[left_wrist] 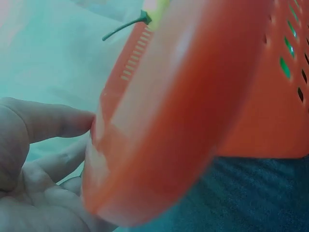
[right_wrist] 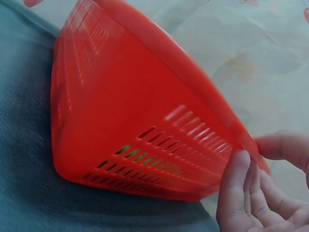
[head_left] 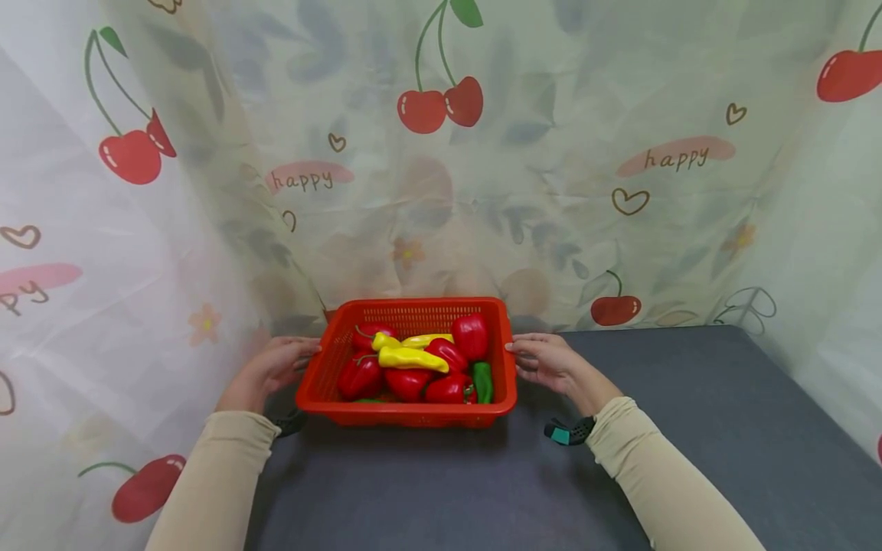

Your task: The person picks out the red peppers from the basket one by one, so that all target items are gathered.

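Note:
A red plastic basket [head_left: 406, 415] with slotted walls stands on the dark table against the back curtain. Inside lie several red bell peppers [head_left: 471, 337], yellow peppers [head_left: 413, 359] and a green pepper [head_left: 483, 383]. At its left end my left hand [head_left: 281, 363] pinches the rim, thumb on the edge and fingers below. My right hand [head_left: 547, 361] grips the opposite end in the same way; the right wrist view shows its thumb and fingers [right_wrist: 235, 186] on either side of the rim. Seen from the left wrist, the rim [left_wrist: 159, 145] hides most of the contents.
A dark cloth-covered table [head_left: 661, 398] extends to the right and in front of the basket. Pale curtains [head_left: 537, 168] printed with cherries and hearts rise behind it and along both sides. Black bands [head_left: 570, 431] show below both wrists.

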`<state>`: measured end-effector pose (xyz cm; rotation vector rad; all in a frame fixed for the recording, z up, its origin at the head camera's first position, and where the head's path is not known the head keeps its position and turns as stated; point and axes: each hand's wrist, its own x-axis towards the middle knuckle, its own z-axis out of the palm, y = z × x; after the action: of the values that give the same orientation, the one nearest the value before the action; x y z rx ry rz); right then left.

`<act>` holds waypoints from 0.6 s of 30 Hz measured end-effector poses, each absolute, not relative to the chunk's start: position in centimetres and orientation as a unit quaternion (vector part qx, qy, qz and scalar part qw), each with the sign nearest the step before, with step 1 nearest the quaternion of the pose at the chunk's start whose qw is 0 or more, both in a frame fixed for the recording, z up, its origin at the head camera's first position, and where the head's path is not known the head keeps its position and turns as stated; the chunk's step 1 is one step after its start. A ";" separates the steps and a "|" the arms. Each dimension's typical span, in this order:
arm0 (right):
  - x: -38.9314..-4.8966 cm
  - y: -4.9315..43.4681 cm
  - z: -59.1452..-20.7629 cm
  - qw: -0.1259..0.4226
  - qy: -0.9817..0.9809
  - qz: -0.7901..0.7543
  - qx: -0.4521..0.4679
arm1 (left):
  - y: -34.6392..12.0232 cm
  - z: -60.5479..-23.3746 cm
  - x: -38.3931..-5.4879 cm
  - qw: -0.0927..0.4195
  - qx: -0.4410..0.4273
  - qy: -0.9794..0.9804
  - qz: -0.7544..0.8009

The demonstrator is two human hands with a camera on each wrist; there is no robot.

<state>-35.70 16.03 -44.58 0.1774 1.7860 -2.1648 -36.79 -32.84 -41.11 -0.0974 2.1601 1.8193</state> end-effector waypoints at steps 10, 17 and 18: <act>-35.5 15.6 -45.2 0.144 0.610 -0.776 0.068 | -32.8 -41.6 -36.6 0.136 -0.028 0.778 0.613; -35.6 15.8 -45.3 0.146 0.611 -0.775 0.066 | -32.7 -42.2 -36.5 0.123 -0.028 0.766 0.630; -35.6 15.8 -45.3 0.146 0.612 -0.775 0.064 | -32.6 -42.2 -36.5 0.121 -0.027 0.765 0.632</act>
<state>-35.60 15.85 -45.32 0.1847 1.7618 -2.2319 -36.45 -32.62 -42.25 -0.0777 2.2333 1.8455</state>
